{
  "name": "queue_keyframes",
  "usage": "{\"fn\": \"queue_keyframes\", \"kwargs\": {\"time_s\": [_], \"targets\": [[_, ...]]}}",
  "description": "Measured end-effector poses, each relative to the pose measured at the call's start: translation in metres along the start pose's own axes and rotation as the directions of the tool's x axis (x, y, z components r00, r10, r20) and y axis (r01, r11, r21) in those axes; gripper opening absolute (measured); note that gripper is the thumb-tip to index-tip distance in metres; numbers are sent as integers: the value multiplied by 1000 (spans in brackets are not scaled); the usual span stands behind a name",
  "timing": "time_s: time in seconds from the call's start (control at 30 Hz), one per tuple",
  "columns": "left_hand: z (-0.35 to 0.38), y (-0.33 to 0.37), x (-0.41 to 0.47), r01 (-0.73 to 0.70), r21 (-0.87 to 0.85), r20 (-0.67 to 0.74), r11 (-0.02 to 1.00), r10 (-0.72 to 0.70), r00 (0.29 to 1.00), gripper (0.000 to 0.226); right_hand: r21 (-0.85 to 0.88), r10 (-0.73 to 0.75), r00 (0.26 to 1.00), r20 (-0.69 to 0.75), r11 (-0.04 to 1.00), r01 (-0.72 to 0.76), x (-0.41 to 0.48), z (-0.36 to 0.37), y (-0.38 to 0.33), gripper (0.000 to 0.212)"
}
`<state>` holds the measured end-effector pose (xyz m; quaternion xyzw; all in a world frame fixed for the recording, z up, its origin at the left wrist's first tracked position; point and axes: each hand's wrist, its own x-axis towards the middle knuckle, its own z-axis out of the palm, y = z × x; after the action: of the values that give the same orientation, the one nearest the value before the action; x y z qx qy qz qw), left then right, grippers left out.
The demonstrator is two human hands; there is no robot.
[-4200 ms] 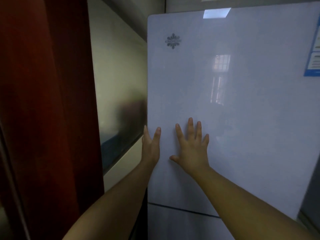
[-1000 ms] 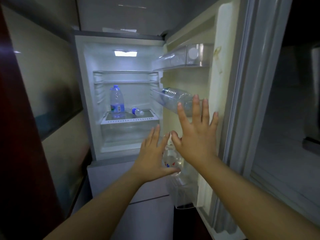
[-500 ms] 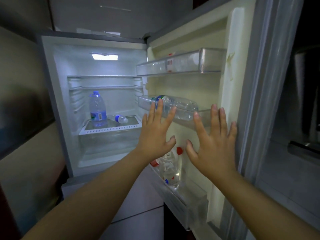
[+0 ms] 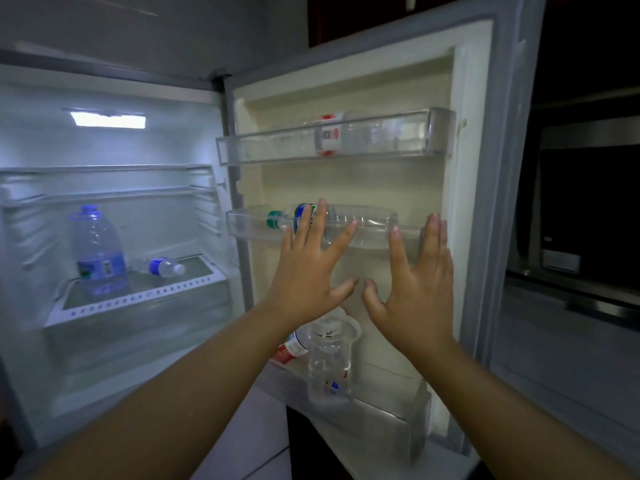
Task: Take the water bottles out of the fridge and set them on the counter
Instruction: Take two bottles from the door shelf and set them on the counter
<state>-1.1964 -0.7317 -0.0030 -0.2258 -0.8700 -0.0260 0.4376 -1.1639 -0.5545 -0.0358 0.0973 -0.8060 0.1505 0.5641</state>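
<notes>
The fridge stands open, its door [image 4: 471, 168] swung to the right. A clear bottle with a green cap [image 4: 367, 216] lies in the middle door shelf. My left hand [image 4: 308, 271] is spread open just in front of it, fingertips at the shelf rim. My right hand [image 4: 419, 289] is open too, beside it near the door's edge. A red-labelled bottle [image 4: 329, 135] lies in the top door shelf. An upright clear bottle [image 4: 329, 358] and a red-labelled one [image 4: 291, 348] stand in the bottom door shelf. Inside, a large blue-capped bottle [image 4: 97, 254] stands beside a small lying bottle [image 4: 162, 266].
A glass shelf [image 4: 138, 296] over a clear drawer carries the two inner bottles. Wire racks sit above them under the lit lamp [image 4: 107, 119]. To the right of the door is a dark steel appliance [image 4: 588, 209] on a ledge.
The fridge door was shut 4 s ago and now stands open. Both hands have risen from the lower door shelf to the middle shelf, and my view has closed in on the door.
</notes>
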Motion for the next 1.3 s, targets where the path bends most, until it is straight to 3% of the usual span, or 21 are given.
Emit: {"fn": "queue_keyframes", "kwargs": {"time_s": [0.3, 0.87, 1.13, 1.3], "targets": [[18, 3, 13, -28, -72, 27, 997, 30, 999, 91, -125, 58, 995, 82, 991, -48, 6, -1, 21, 86], [18, -6, 12, -63, -101, 2, 993, 63, 998, 90, -218, 137, 986, 95, 969, -113, 9, -2, 5, 86], [-23, -59, 26, -79, -149, -22, 986, 77, 997, 91, -216, 23, 978, 208, 976, 23, 61, -7, -59, 74], [-64, -100, 67, -176, -99, -41, 979, 173, 984, 91, -193, -17, 976, 219, 979, 61, 122, -13, -84, 64]]}}
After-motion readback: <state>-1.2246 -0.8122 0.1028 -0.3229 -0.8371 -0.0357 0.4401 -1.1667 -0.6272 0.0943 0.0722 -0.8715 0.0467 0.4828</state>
